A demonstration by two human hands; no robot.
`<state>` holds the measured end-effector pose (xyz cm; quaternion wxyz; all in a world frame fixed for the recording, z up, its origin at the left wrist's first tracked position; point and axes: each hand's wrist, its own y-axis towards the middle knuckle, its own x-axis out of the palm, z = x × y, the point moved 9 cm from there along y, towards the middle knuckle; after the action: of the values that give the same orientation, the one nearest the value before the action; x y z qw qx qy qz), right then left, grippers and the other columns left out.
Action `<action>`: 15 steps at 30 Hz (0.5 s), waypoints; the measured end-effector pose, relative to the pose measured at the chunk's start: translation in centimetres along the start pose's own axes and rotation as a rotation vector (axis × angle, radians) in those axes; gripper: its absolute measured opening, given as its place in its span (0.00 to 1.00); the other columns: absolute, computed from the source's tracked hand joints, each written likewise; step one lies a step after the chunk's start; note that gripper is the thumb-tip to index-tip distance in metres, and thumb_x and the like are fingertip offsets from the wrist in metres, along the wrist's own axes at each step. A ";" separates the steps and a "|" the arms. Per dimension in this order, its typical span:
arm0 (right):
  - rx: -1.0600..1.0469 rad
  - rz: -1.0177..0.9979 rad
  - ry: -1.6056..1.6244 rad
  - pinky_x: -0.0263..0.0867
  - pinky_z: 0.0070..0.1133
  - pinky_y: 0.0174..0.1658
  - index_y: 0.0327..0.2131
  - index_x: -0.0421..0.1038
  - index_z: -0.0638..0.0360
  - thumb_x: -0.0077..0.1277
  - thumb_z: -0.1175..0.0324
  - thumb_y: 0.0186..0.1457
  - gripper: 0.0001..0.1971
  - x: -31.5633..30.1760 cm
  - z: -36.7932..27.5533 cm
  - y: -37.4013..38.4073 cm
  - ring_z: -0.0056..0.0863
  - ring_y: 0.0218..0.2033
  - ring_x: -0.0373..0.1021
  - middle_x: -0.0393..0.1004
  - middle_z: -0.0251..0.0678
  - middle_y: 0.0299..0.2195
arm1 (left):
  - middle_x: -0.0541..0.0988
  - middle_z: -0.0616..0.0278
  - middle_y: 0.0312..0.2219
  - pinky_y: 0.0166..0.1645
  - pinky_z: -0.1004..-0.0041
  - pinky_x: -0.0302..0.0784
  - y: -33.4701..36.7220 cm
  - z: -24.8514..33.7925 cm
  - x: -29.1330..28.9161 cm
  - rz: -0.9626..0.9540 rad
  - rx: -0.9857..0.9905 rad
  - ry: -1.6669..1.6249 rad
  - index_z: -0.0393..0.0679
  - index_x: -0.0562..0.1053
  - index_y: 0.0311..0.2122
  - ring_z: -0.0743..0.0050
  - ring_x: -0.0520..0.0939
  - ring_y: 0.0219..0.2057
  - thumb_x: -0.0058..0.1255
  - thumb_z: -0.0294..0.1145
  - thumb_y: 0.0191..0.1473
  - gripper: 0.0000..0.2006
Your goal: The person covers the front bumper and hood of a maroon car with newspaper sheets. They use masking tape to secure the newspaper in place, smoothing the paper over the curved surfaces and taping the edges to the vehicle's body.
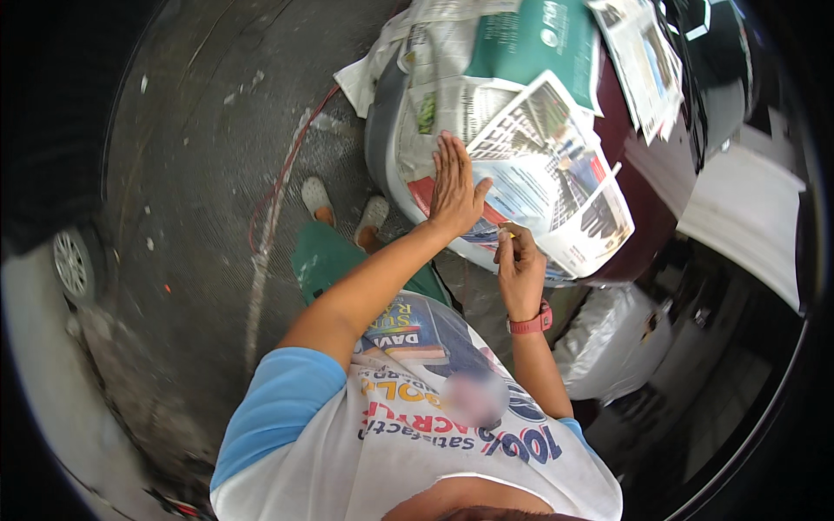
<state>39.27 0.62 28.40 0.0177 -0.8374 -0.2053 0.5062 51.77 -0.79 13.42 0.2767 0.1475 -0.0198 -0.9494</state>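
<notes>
Two hands at work, head view only. Left hand (453,184) open, flat, fingers together, pressing newspaper sheet (530,174) against curved grey car panel (382,143). Right hand (519,265) pinched shut on small strip, likely masking tape (506,231), just beside sheet's lower edge. Judgement: keep palm firm so paper stays taut; lay tape half on paper, half on panel, smooth outward. Red hose (276,187) on floor, well apart.

**Paper, shiny paint and rough ground**

The newspaper sheets (512,148) look thin, matt and a bit crinkled. Under them the dark red car body (647,217) is smooth and glossy. On the left, the grey ground (200,174) looks rough and dull. The near white shirt (408,460) is soft cloth. The red watch band (532,325) looks like matt plastic.
</notes>
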 end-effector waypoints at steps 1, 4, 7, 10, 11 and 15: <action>-0.015 0.049 0.034 0.63 0.27 0.28 0.48 0.77 0.63 0.54 0.70 0.69 0.09 -0.3 -0.1 -0.3 0.27 0.18 0.67 0.73 0.40 0.19 | 0.32 0.21 0.73 0.76 0.34 0.33 0.1 1.0 0.8 -0.070 0.115 0.054 0.30 0.29 0.75 0.16 0.34 0.74 0.45 0.51 0.70 0.49; -0.012 0.135 0.099 0.64 0.28 0.29 0.52 0.76 0.62 0.54 0.70 0.68 0.12 -0.7 -0.3 -1.8 0.30 0.19 0.69 0.73 0.42 0.20 | 0.37 0.26 0.74 0.77 0.37 0.35 0.0 0.9 1.6 -0.124 0.369 0.170 0.38 0.28 0.76 0.21 0.40 0.75 0.44 0.54 0.70 0.50; 0.096 0.137 0.152 0.65 0.27 0.30 0.54 0.76 0.62 0.53 0.70 0.69 0.13 -1.9 -0.1 -3.0 0.32 0.21 0.71 0.73 0.43 0.21 | 0.40 0.27 0.74 0.77 0.37 0.35 -2.4 -1.4 0.6 -0.267 0.384 0.262 0.40 0.27 0.76 0.26 0.42 0.76 0.47 0.53 0.68 0.51; 0.124 0.149 0.198 0.66 0.29 0.30 0.57 0.76 0.61 0.54 0.69 0.69 0.16 -2.6 1.7 -4.2 0.33 0.22 0.72 0.74 0.44 0.21 | 0.45 0.30 0.74 0.78 0.41 0.36 -3.6 -4.7 -0.7 -0.376 0.259 0.405 0.36 0.34 0.77 0.30 0.44 0.76 0.49 0.54 0.67 0.50; 0.108 0.159 0.204 0.67 0.29 0.31 0.60 0.73 0.61 0.54 0.69 0.69 0.18 -2.4 3.0 -4.9 0.34 0.22 0.73 0.74 0.44 0.21 | 0.46 0.31 0.75 0.78 0.41 0.36 -4.0 -6.0 -1.0 -0.452 0.205 0.476 0.34 0.37 0.77 0.31 0.45 0.76 0.48 0.54 0.67 0.49; 0.105 0.065 0.182 0.71 0.31 0.35 0.70 0.61 0.57 0.54 0.68 0.68 0.29 -1.7 5.4 -6.0 0.40 0.25 0.77 0.76 0.46 0.24 | 0.46 0.37 0.76 0.78 0.43 0.36 -5.1 -8.7 -3.4 -0.569 0.080 0.796 0.32 0.45 0.76 0.34 0.46 0.76 0.47 0.53 0.68 0.45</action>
<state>31.97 4.51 28.61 0.0637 -0.8840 -0.1487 0.4385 54.44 5.71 5.38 -0.0134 0.5089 0.0919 -0.8558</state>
